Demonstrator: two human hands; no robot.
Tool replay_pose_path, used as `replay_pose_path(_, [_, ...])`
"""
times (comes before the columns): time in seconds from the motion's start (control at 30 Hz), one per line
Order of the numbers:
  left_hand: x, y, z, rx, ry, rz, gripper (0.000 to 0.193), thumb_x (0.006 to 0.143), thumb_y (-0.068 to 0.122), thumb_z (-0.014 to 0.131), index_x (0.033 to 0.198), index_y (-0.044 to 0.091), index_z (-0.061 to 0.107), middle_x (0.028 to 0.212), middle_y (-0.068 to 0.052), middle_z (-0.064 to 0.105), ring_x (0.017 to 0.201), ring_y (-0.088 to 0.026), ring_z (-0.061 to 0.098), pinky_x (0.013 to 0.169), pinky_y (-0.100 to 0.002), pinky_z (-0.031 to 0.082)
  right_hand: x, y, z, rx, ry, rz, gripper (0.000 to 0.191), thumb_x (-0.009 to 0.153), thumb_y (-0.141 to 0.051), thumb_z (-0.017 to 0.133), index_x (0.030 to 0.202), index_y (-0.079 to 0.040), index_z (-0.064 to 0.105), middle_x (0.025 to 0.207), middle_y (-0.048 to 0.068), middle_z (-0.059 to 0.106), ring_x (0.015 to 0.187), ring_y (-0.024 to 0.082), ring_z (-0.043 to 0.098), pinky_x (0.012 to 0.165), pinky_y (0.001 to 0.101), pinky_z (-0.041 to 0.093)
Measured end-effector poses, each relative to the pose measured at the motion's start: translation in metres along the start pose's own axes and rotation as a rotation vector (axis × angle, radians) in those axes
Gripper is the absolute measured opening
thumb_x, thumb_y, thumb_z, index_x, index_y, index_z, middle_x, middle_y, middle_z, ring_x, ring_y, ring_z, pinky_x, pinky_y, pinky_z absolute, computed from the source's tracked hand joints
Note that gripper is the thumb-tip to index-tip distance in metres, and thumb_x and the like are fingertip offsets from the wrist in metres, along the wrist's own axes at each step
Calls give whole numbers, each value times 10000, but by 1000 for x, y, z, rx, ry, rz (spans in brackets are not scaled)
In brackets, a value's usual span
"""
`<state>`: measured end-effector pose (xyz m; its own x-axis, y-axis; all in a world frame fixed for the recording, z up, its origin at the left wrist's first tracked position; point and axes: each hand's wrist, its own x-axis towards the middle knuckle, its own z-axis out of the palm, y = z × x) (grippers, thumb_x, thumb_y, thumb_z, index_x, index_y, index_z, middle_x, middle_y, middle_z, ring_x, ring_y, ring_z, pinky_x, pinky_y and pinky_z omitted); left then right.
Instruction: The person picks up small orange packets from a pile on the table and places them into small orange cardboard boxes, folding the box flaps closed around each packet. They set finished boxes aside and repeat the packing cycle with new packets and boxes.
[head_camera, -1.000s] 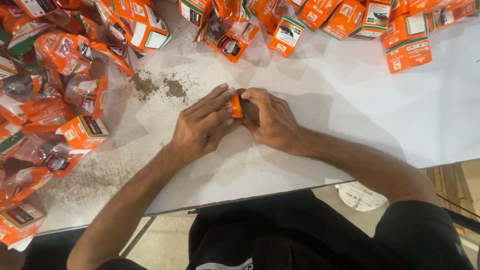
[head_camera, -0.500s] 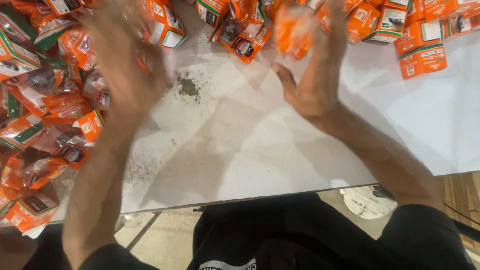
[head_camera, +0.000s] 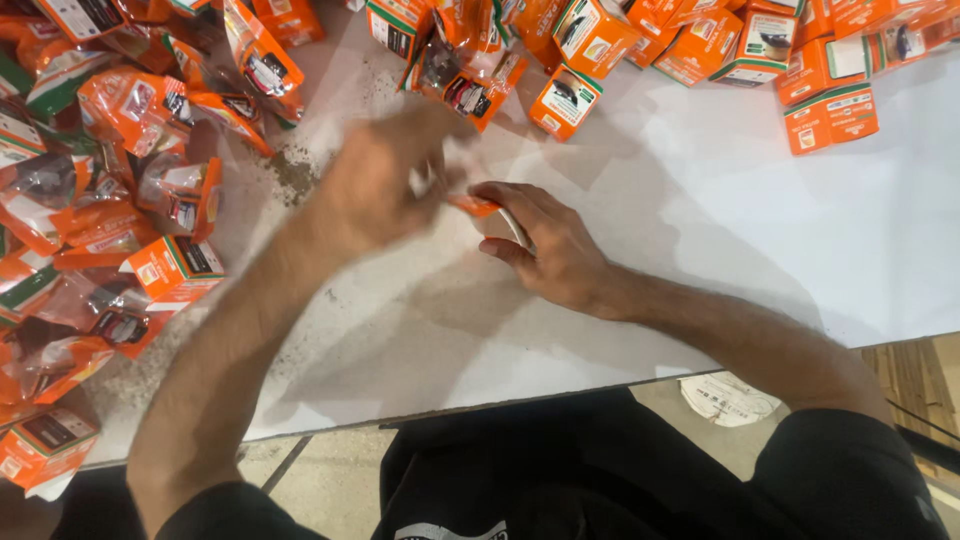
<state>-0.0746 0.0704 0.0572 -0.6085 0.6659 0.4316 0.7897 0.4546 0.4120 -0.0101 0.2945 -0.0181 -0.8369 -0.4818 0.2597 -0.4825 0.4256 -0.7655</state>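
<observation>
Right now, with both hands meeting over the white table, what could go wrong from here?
The left hand is blurred in motion beside the small orange-and-white packet under the right hand, so the packet might slip or tear. A dark crumb patch lies close by and could get swept across the table. The orange boxes just behind the hands might be knocked.

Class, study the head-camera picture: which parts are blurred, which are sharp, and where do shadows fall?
Head view: the left hand is smeared by motion blur; the right hand, holding a small orange pack, is fairly sharp; the orange boxes at the top are crisp; soft shadows of both arms lie on the white table, without harsh glare.
</observation>
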Motion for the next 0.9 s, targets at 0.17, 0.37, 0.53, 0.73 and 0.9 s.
replay_pose_path(0.17, [20,-51,22,632,-76,44,703,673,47,699,1368,135,637,1147,-119,634,967,-354,684,708,-442,562,-2,-1,4,-76,-71,-141,663,908,-140,791,1455,3,445,1468,207,515,1418,396,473,1250,543,309])
replay_pose_path(0.37, [-11,-64,42,239,-152,46,441,897,70,734,1313,71,588,1178,-153,591,943,-346,661,665,-444,543,0,6,-9,-30,-113,-202,694,874,-84,763,1470,8,419,1499,226,432,1440,417,419,1226,523,346])
replay_pose_path(0.53, [-47,-33,4,-68,-15,-272,277,895,-45,686,1136,17,563,1076,-153,590,807,-295,612,688,-407,500,4,17,-7,13,-4,-169,669,785,-270,911,1329,-40,597,1302,112,655,1252,306,619,1093,448,482])
replay_pose_path(0.73, [-61,44,-4,-199,159,-495,343,696,-85,659,1032,-41,608,988,-175,657,805,-327,670,686,-396,552,15,17,3,-9,49,-218,655,680,-308,969,1190,-36,661,1146,94,688,1164,294,638,1029,457,469])
replay_pose_path(0.9, [-74,30,38,203,251,255,267,920,47,765,927,-26,508,1248,-295,685,1276,-439,590,1011,-575,584,17,12,5,-28,27,-225,528,729,-142,891,1194,-38,662,1180,111,681,1177,303,639,1046,455,469])
